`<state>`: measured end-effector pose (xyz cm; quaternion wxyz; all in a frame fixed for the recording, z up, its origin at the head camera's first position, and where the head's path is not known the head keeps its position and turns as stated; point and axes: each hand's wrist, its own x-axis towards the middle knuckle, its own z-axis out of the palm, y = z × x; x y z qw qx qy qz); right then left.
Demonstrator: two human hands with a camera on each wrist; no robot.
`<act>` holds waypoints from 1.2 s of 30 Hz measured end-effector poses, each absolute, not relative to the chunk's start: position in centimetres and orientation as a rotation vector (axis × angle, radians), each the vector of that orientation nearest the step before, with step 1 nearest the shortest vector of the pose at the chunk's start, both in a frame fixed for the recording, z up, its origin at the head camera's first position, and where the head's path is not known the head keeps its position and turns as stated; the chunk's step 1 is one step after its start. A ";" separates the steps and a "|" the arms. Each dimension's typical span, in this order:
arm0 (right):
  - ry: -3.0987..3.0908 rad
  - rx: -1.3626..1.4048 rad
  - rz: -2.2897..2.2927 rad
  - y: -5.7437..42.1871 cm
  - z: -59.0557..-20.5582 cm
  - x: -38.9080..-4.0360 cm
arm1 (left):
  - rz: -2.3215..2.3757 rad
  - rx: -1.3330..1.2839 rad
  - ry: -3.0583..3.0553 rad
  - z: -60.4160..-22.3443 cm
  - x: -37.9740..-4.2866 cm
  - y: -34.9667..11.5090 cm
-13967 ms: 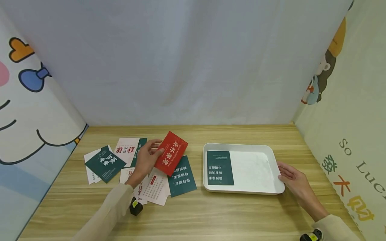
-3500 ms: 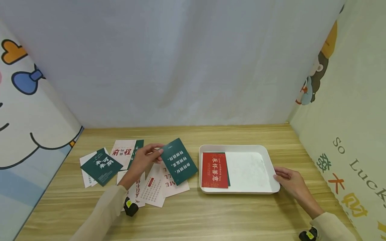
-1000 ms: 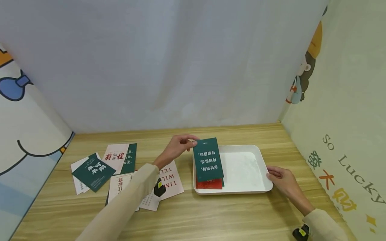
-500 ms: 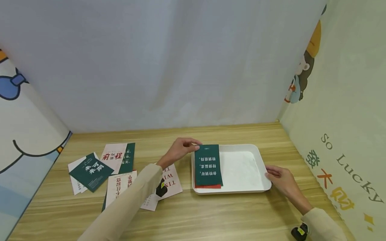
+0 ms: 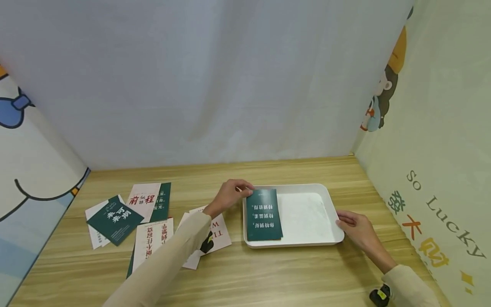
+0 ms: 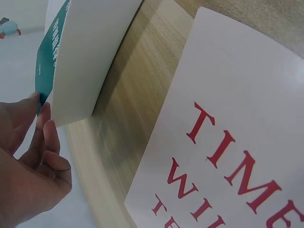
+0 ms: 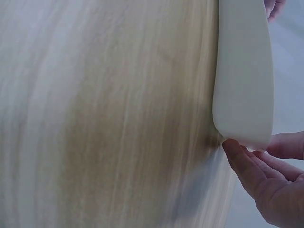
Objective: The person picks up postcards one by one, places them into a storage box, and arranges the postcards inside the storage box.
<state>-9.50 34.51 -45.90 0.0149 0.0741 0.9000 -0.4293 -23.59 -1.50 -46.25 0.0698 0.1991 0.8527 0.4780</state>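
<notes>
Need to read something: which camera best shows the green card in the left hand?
Head view: the dark green card shows nearly its whole printed face. The left wrist view catches a slanted part, pinched by the left hand; the right wrist view misses it.

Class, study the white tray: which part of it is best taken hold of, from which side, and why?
The white tray is probably best pinched by its right short wall, approached from the right. That wall stands up to a rim that can be clasped from inside and outside, and the tray floor beside it is bare, while the green card lies at the left end.
</notes>
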 end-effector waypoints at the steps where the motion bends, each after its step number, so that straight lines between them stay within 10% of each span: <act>1: 2.801 0.233 -1.333 34.5 -45.9 -9.5 | 1.444 0.605 2.572 -46.3 -23.6 -1.5; 36: 2.827 0.194 -1.303 34.6 -45.9 -9.5 | 1.416 0.474 2.702 -45.9 -22.7 -6.9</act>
